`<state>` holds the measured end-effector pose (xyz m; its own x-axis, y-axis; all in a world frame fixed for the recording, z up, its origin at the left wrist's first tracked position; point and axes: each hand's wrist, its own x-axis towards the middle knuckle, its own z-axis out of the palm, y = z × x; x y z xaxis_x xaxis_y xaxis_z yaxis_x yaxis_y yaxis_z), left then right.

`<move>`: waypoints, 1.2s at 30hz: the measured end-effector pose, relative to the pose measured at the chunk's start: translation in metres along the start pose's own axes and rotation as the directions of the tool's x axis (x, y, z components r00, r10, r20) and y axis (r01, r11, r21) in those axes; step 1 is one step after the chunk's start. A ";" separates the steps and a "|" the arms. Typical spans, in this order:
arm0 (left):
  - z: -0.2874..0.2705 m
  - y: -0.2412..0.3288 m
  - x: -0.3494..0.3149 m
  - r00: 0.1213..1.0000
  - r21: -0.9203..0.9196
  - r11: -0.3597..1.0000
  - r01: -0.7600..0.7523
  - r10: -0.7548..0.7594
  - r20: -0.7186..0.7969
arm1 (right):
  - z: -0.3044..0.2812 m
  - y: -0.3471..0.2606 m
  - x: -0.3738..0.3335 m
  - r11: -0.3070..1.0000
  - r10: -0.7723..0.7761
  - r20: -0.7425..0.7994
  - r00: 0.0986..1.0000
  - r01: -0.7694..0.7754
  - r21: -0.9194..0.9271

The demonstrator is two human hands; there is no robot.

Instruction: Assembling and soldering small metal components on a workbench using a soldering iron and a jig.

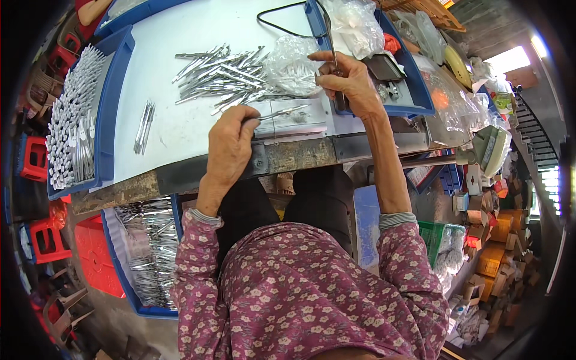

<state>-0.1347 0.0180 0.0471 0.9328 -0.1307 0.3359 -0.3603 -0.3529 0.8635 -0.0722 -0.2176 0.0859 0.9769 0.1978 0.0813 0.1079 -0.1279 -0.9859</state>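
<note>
My left hand [230,141] is closed at the table's near edge, pinching a slim, shiny metal piece [287,111] that points right over a small flat work plate [300,127]. To the right, my right hand [355,83] is raised with its fingers curled around a slim dark rod [330,30]; the index finger and thumb reach left, and the rod's lower part is partly hidden by the hand. Beyond my left hand lies a loose heap of similar metal pieces [225,77]. A clear plastic bag [292,65] rests against the heap, with more pieces showing under it.
Several metal pieces [144,127] lie apart on the white tabletop [162,36]. A blue tray [107,120] of pale-ended pieces stands at left. Another blue tray [423,90] with bags stands at right. Below the table is a blue crate [108,240] of metal pieces.
</note>
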 end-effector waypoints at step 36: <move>0.021 0.000 0.002 0.976 -0.518 0.827 0.219 -0.181 0.125 | 0.042 -0.022 -0.045 0.968 0.001 0.149 0.989 0.037 -0.250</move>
<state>-0.1327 -0.0018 0.0402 0.9759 -0.1792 0.1249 -0.0964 0.1598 0.9824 -0.1262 -0.1827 0.0977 0.9385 0.3402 0.0580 0.1868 -0.3593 -0.9143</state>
